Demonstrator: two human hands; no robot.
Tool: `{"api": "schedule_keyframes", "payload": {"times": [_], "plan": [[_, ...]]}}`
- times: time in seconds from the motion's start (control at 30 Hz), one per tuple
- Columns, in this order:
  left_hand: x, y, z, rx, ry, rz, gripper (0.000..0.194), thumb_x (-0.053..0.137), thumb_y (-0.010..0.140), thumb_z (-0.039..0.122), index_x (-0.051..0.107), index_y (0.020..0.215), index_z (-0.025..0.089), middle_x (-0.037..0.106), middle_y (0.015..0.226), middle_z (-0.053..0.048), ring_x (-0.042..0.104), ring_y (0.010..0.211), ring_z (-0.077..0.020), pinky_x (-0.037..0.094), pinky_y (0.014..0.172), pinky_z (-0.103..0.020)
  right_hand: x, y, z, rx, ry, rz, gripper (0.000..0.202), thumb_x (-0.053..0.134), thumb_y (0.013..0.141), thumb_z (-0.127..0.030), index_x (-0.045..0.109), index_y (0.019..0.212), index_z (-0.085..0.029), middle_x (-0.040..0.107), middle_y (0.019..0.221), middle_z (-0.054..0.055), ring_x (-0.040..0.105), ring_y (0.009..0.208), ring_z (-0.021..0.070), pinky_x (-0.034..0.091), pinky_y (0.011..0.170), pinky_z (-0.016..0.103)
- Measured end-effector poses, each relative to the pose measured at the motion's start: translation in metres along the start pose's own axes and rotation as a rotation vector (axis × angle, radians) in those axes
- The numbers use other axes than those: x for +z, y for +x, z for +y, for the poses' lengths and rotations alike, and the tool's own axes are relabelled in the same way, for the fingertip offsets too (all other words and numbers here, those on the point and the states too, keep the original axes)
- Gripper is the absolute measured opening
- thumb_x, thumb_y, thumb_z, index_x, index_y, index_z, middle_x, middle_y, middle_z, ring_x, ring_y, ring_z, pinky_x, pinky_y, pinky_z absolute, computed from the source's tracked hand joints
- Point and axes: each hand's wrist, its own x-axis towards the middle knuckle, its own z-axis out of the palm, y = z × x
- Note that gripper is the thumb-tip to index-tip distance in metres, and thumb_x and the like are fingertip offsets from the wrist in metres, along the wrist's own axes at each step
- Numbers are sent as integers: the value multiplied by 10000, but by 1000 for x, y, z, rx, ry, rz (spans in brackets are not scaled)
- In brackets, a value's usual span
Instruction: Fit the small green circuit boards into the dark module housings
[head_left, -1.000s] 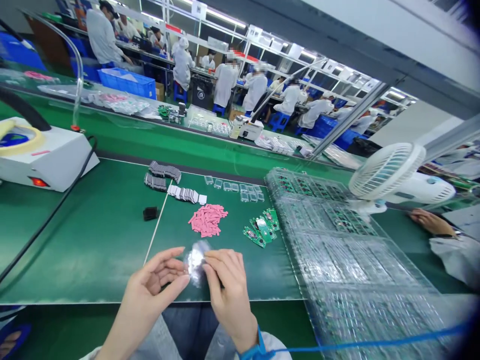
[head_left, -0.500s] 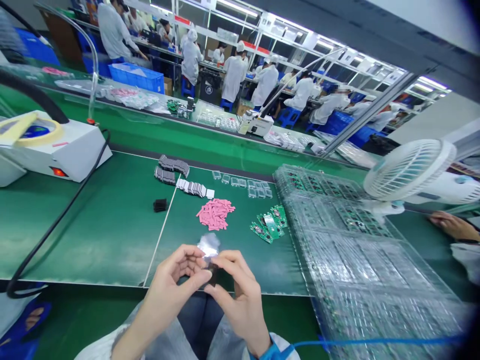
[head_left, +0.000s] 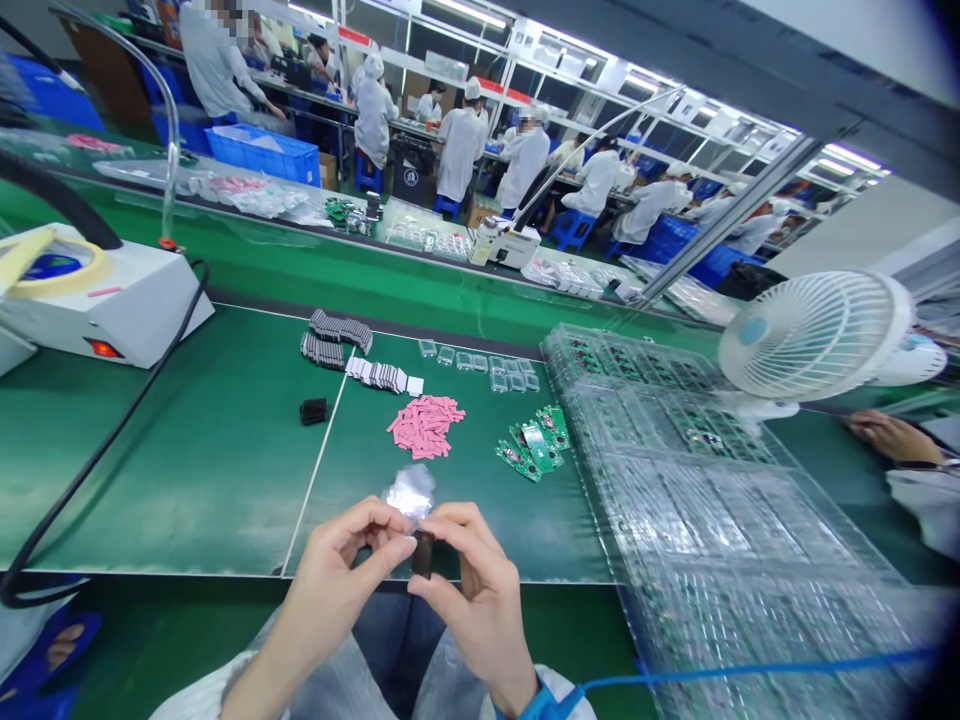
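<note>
A small dark rectangular piece (head_left: 422, 553) is held upright by my right hand (head_left: 480, 590), between thumb and index finger. My left hand (head_left: 349, 560) is closed in a pinch at the left edge of that piece; whatever lies between its fingertips is too small to make out. Just beyond the fingers lies a heap of shiny clear film pieces (head_left: 411, 488). Farther up the green table (head_left: 225, 460) is a pile of pink strips (head_left: 426, 427). Several green circuit boards (head_left: 534, 446) lie to the right of it, and a little stack of black pieces (head_left: 313, 411) to the left.
Rows of grey-edged pads (head_left: 337, 335), white squares (head_left: 384, 375) and small clear frames (head_left: 480, 364) line the back. Stacked clear trays (head_left: 675, 480) and a fan (head_left: 817, 335) stand right. A white machine (head_left: 105, 300) with a black cable is left. A co-worker's hand (head_left: 892, 437) rests far right.
The dark piece now shows more of its broad face between my fingers. Both hands stay nearly in place, while the whole view has shifted slightly.
</note>
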Motion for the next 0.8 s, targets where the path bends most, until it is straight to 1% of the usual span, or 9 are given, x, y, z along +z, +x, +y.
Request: {"api": "schedule_keyframes", "payload": {"times": [0.2,0.4,0.57,0.67,0.73,0.8], "plan": [[-2,1,1,-11,2,-26,149,741,774,348,702,764,204,627,758,-6,557,711,-155,468,676,-266,-2,-1,-3,27,5,-28,306,755,849,-350,694,1146,-310,600,1043,38,588,987,200,486,867,318],[-11,4,7,-60,9,-170,192,715,803,373,657,725,207,574,739,2,528,715,-158,442,678,-261,-4,-1,-7,16,25,-100,316,773,826,-392,707,1122,-306,613,1000,36,589,921,186,488,818,303],[-15,5,5,-19,75,-215,247,664,850,422,617,725,214,542,739,3,523,730,-165,442,689,-251,-3,1,-8,-1,1,-87,332,783,800,-448,735,1076,-269,637,960,46,595,890,187,488,819,308],[-15,5,3,7,125,-208,278,628,868,457,610,733,215,553,745,-7,549,748,-177,471,702,-251,-2,3,-10,-15,-16,-59,366,818,761,-444,749,1064,-251,656,945,50,604,888,190,492,825,312],[-15,5,1,32,172,-200,292,628,853,485,622,734,218,580,746,-19,583,755,-192,504,701,-258,0,4,-11,-23,-26,-21,395,838,733,-449,757,1058,-239,667,941,53,616,878,189,502,826,315],[-12,5,0,66,242,-147,293,647,812,512,635,728,232,624,743,-30,622,760,-218,544,696,-279,4,5,-10,-33,-41,31,427,846,711,-472,761,1051,-227,685,950,59,637,868,189,514,837,322]]}}
